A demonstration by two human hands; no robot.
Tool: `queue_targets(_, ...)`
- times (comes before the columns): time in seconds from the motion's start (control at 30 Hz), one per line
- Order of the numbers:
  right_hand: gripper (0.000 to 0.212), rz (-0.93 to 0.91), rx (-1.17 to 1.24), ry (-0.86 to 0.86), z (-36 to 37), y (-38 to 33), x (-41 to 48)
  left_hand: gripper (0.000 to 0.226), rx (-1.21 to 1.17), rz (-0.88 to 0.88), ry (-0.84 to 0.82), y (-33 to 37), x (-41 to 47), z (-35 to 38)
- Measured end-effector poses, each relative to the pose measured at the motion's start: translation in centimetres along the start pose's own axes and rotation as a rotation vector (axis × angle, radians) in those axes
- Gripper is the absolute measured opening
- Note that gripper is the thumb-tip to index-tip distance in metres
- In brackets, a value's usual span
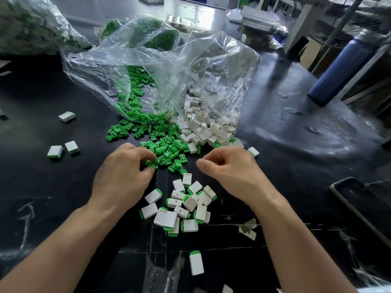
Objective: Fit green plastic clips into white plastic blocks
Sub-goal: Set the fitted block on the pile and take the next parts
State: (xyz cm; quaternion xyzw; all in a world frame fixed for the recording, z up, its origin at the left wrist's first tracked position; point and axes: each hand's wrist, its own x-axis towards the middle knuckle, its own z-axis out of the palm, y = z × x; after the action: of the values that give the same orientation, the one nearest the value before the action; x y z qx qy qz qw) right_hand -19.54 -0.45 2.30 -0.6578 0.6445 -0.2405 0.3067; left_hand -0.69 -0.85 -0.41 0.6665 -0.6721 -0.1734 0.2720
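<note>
Both forearms are reaching over the black table (296, 166). The left hand (124, 174) is pinching a green clip (151, 163) at the edge of the clip pile (146, 127). The right hand (230, 168) is curling its fingers; whether they are holding anything, I cannot tell. Fitted blocks (184, 205) are lying between the wrists, and white blocks (203, 125) are spilling from a clear bag (160, 66).

I see green plastic clips (165, 151), slightly glossy; white plastic blocks (203, 127), smooth and matt; a thin clear film bag (169, 66), crinkled and shiny — and a black tabletop (296, 127), smooth, scuffed, faintly glossy.
</note>
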Motion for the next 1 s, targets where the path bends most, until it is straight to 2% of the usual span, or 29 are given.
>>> queue_targets(0.13, 0.015, 0.022, 0.024, 0.234, -0.6, 0.8, 0.7, 0.02, 0.018, 0.024, 0.032, 0.1, -0.2, 0.0)
queue_targets(0.2, 0.012, 0.034, 0.036, 0.283, -0.7, 1.0, 0.9, 0.019, -0.004, 0.019, 0.06, 0.1, -0.2, 0.0)
queue_targets(0.37, 0.01, -0.019, -0.084, 0.257, 0.5, 1.3, 1.3, 0.014, -0.058, 0.048, 0.108, 0.2, -0.3, 0.0)
queue_targets(0.57, 0.043, -0.211, -0.372, 0.132, 2.8, 0.9, 1.7, 0.013, -0.128, 0.094, 0.136, 0.5, -0.8, -0.1)
queue_targets(0.67, 0.049, -0.162, -0.476, 0.058, 3.5, 0.8, 2.2, 0.013, -0.135, 0.106, 0.126, 0.5, -0.8, 0.0)
queue_targets(0.73, 0.045, -0.14, -0.492, 0.06, 3.5, 1.0, 2.4, 0.013, -0.16, 0.085, 0.118, 0.6, -0.8, 0.1)
queue_targets(0.87, 0.026, -0.169, -0.405, 0.203, 2.8, 1.3, 2.3, 0.01, -0.286, -0.006, 0.074, 0.8, -0.8, 0.1)
queue_targets(1.0, 0.02, -0.153, -0.346, 0.187, 2.9, 1.3, 2.2, 0.023, -0.398, -0.043, 0.018, 0.8, -0.7, 0.1)
